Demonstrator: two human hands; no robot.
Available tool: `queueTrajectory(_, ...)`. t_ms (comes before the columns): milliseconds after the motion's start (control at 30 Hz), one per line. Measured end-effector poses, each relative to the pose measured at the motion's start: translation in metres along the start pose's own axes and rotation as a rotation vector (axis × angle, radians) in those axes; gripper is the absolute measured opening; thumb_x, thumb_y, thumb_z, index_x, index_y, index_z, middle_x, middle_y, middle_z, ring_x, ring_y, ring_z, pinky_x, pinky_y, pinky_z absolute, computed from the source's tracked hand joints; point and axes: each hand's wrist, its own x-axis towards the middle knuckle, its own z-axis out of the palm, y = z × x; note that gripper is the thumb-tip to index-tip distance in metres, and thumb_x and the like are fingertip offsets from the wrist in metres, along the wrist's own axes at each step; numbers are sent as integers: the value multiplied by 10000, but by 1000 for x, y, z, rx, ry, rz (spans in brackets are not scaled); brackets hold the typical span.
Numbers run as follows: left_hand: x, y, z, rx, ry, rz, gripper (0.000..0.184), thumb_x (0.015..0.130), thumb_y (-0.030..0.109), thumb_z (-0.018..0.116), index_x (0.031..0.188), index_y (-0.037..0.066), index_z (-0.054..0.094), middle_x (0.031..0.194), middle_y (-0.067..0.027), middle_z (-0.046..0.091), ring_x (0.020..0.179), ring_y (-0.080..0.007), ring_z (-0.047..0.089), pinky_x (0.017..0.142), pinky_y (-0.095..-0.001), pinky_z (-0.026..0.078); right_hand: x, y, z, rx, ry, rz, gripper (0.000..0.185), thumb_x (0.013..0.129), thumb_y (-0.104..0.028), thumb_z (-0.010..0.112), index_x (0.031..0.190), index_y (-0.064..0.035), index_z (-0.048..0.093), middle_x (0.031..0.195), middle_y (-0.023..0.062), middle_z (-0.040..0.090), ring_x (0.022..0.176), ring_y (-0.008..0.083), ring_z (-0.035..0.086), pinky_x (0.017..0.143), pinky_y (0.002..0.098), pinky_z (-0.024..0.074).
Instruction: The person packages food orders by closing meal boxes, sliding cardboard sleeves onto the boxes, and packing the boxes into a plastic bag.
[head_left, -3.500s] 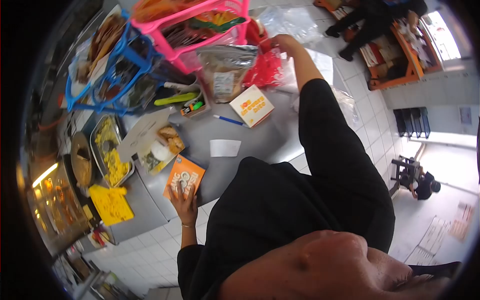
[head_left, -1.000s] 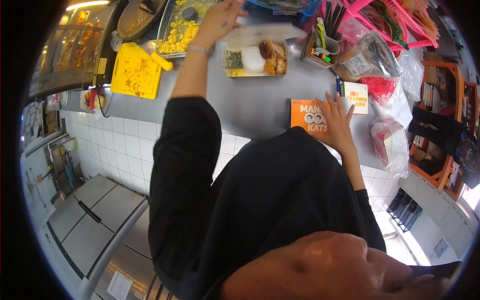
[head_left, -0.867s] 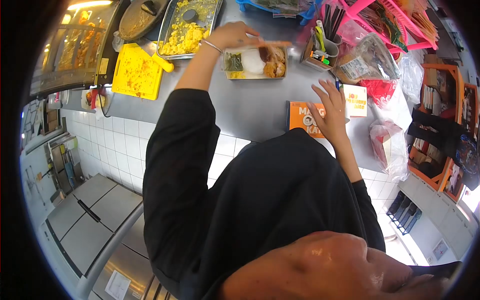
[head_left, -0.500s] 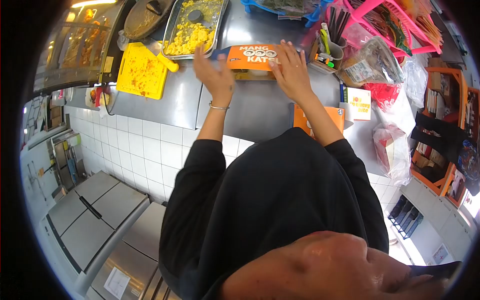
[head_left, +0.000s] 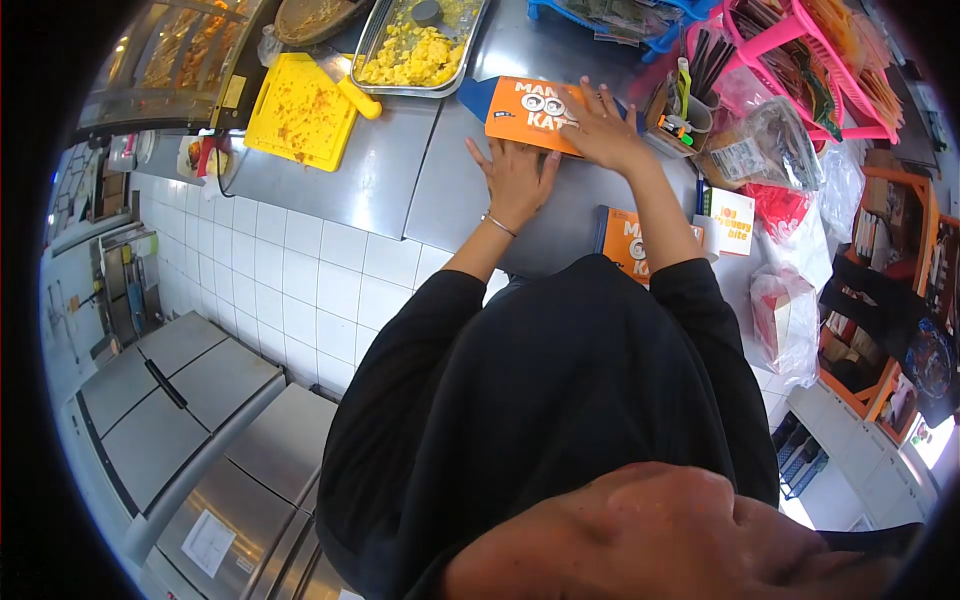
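Observation:
An orange food box (head_left: 532, 108) with white lettering and dark blue ends sits on the steel counter, its lid facing up. My right hand (head_left: 606, 132) lies over the right part of the lid, fingers stretched out and apart. At the box's near edge is my left hand (head_left: 518, 187), its fingers spread and the fingertips touching or just under that edge. A bracelet circles my left wrist. Another orange box (head_left: 625, 240) lies nearer to me, partly behind my right forearm.
Left of the box stand a metal tray (head_left: 462, 72) of yellow chunks and a stained yellow cutting board (head_left: 300, 112). To the right are a pen holder (head_left: 672, 122), a bagged item (head_left: 765, 150) and a pink basket (head_left: 790, 50). The steel counter's front edge (head_left: 403, 238) runs near me.
The lid's front edge was raised, with a gap beneath; now it is down. My left hand has moved from the box's left end to its near edge. The view has shifted slightly.

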Motion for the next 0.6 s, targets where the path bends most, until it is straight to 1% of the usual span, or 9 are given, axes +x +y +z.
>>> queueTrajectory(67, -14, -7, -9, -24, -7, -18, 384, 920, 348, 587, 1231, 130, 643, 1299, -188, 517, 1341, -383, 363, 1087, -667, 150, -10, -8, 15, -27, 86, 4, 711, 977, -659, 348, 1595, -339, 201, 1678, 103, 112, 1529, 393, 121, 1163, 686, 112)
queueTrajectory(167, -45, -16, -29, -180, 9, -180, 388, 902, 268, 633, 1247, 92, 616, 1296, -187, 510, 1296, -352, 390, 1057, -570, 228, -16, -3, 43, -148, 281, -54, 694, 980, -660, 358, 1588, -350, 232, 1670, 102, 152, 1531, 384, 117, 1157, 701, 98)
queueTrajectory(233, -29, -18, -29, -266, 130, -149, 378, 899, 244, 639, 1229, 62, 610, 1277, -194, 510, 1255, -357, 414, 1042, -525, 269, -18, 0, 51, -169, 350, -98, 674, 984, -639, 385, 1583, -366, 244, 1664, 106, 171, 1529, 384, 124, 1157, 703, 85)
queueTrajectory(267, -15, -15, -35, -308, 188, -139, 374, 897, 232, 642, 1220, 47, 607, 1268, -198, 510, 1234, -359, 426, 1035, -502, 289, -19, 1, 50, -165, 319, -151, 688, 985, -637, 381, 1588, -337, 240, 1664, 101, 174, 1528, 391, 123, 1160, 698, 81)
queueTrajectory(333, 15, -13, -27, -129, 145, -150, 518, 951, 265, 567, 1351, -55, 485, 1336, -262, 480, 1278, -428, 411, 1059, -523, 304, -20, 1, 40, -159, 269, -256, 718, 988, -632, 373, 1596, -277, 233, 1664, 89, 181, 1525, 404, 120, 1166, 688, 73)
queueTrajectory(400, 19, -32, 13, 149, 133, -204, 606, 973, 282, 522, 1432, -91, 390, 1410, -318, 431, 1324, -479, 371, 1080, -561, 291, -22, -4, 51, -43, 389, -150, 747, 1003, -584, 397, 1593, -161, 220, 1660, 133, 168, 1528, 388, 122, 1179, 657, 97)
queueTrajectory(500, 13, -32, 29, 105, 148, -332, 691, 1010, 318, 461, 1478, -146, 253, 1481, -371, 355, 1385, -516, 318, 1150, -552, 250, -13, -13, 72, 278, 574, 121, 818, 1003, -520, 457, 1555, 22, 190, 1632, 240, 159, 1519, 417, 121, 1204, 600, 96)
queueTrajectory(567, 20, -23, 12, -275, 7, -520, 678, 1025, 329, 440, 1460, -163, 273, 1438, -371, 412, 1349, -491, 392, 1137, -510, 295, -3, -7, 86, 658, 647, 250, 828, 1002, -440, 509, 1498, 147, 202, 1565, 375, 196, 1498, 462, 152, 1229, 502, 122)
queueTrajectory(600, 21, -20, 2, -460, -57, -613, 673, 1032, 335, 430, 1452, -171, 283, 1417, -372, 440, 1332, -478, 429, 1131, -489, 317, 0, -2, 87, 733, 568, 300, 769, 1010, -421, 503, 1490, 125, 253, 1535, 363, 273, 1468, 466, 228, 1214, 479, 181)
